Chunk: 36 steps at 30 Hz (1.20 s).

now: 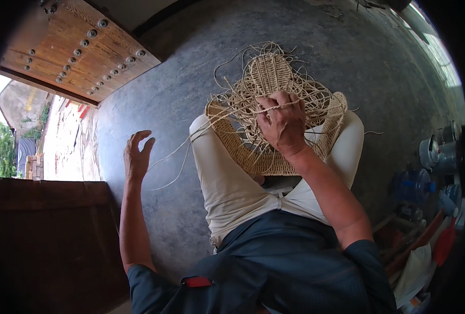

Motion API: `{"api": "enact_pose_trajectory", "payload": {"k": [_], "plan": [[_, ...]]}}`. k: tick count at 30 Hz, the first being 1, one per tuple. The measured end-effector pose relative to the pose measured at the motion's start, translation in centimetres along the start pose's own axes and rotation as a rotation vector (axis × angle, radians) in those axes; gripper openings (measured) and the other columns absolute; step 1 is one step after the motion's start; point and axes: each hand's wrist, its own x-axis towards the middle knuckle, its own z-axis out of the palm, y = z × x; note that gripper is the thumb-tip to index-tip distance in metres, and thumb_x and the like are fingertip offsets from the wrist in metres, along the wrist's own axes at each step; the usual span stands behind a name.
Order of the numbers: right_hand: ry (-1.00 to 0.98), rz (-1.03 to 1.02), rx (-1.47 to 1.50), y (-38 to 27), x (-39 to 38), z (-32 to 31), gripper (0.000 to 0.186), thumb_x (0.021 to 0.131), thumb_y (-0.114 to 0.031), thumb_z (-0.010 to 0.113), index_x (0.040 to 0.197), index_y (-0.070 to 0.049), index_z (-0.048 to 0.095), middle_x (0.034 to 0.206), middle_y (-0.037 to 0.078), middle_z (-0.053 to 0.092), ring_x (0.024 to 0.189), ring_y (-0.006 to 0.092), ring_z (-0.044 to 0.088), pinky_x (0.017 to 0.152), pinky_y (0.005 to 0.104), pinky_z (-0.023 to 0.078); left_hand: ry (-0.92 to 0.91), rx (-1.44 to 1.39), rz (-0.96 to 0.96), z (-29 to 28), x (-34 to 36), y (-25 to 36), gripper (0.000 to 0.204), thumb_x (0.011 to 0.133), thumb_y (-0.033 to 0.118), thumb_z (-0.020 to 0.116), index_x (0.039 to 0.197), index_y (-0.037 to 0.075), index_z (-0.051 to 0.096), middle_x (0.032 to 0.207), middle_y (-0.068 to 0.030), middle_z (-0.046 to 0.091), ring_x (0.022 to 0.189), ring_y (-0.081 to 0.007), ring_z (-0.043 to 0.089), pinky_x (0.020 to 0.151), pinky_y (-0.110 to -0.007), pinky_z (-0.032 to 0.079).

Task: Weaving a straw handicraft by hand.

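Note:
Between my knees rests a woven straw piece (pixel 272 166), a curved band with many loose strands bristling inside it. At its far end stands a rounded, ribbed woven panel (pixel 271 71). My right hand (pixel 282 123) is over the middle of the tangle, its fingers closed on a twisted straw cord (pixel 243 111) that crosses the knuckles; the fingertips are partly hidden. Out to the left, my left hand (pixel 137 156) is raised with thumb and fingers apart and nothing visible between them. Long thin strands (pixel 183 149) trail from the weave toward it.
Grey floor (pixel 159 110) surrounds my legs. A studded wooden door (pixel 81 57) stands at the far left, beside a bright opening, with a dark wooden panel (pixel 44 235) nearer. Along the right are a metal kettle (pixel 429 153), a blue water jug (pixel 414 186) and a red object (pixel 444 240).

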Motion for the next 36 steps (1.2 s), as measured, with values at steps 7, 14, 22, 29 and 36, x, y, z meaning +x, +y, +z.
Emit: {"api": "enact_pose_trajectory", "payload": {"k": [7, 14, 22, 29, 36], "plan": [[-0.016, 0.002, 0.038, -0.1, 0.2, -0.2, 0.032, 0.081, -0.014, 0.080, 0.112, -0.021, 0.079, 0.102, 0.002, 0.064, 0.100, 0.0260, 0.062, 0.092, 0.0445, 0.049, 0.123, -0.033, 0.523, 10.8, 3.1, 18.6, 0.022, 0.097, 0.019, 0.076, 0.116, 0.009, 0.076, 0.111, -0.0099, 0.073, 0.106, -0.0321, 0.065, 0.096, -0.046, 0.049], [0.003, 0.000, 0.036, 0.1, 0.1, -0.1, 0.032, 0.081, -0.014, 0.080, 0.112, -0.020, 0.080, 0.102, 0.002, 0.064, 0.100, 0.0266, 0.062, 0.092, 0.0445, 0.050, 0.056, -0.022, 0.574, 11.6, 3.5, 18.5, 0.013, 0.102, 0.020, 0.068, 0.107, 0.008, 0.072, 0.106, -0.0091, 0.071, 0.101, -0.0318, 0.062, 0.094, -0.045, 0.047], [-0.024, -0.007, 0.023, 0.0, 0.2, -0.4, 0.033, 0.082, -0.015, 0.080, 0.115, -0.021, 0.079, 0.103, 0.001, 0.063, 0.100, 0.0258, 0.062, 0.092, 0.0445, 0.050, -0.066, -0.243, 0.359, 11.3, 3.9, 19.0, 0.020, 0.102, 0.023, 0.070, 0.114, 0.006, 0.071, 0.104, -0.0115, 0.075, 0.099, -0.0336, 0.069, 0.093, -0.046, 0.053], [-0.013, -0.017, 0.044, -0.1, 0.2, -0.4, 0.034, 0.081, -0.017, 0.081, 0.115, -0.021, 0.079, 0.103, 0.000, 0.063, 0.099, 0.0254, 0.062, 0.092, 0.0442, 0.050, -0.107, -0.299, 0.319, 11.4, 4.6, 19.2, 0.021, 0.100, 0.019, 0.074, 0.116, 0.007, 0.070, 0.102, -0.0128, 0.078, 0.098, -0.0328, 0.072, 0.090, -0.046, 0.055], [0.005, -0.017, 0.029, 0.4, -0.1, -0.1, 0.031, 0.084, -0.018, 0.082, 0.114, -0.021, 0.078, 0.103, 0.000, 0.063, 0.099, 0.0250, 0.062, 0.091, 0.0433, 0.050, 0.156, -0.077, 0.524, 9.1, 4.0, 17.5, 0.017, 0.096, 0.004, 0.067, 0.112, 0.010, 0.066, 0.093, -0.0126, 0.072, 0.091, -0.0347, 0.065, 0.089, -0.046, 0.052]]}}
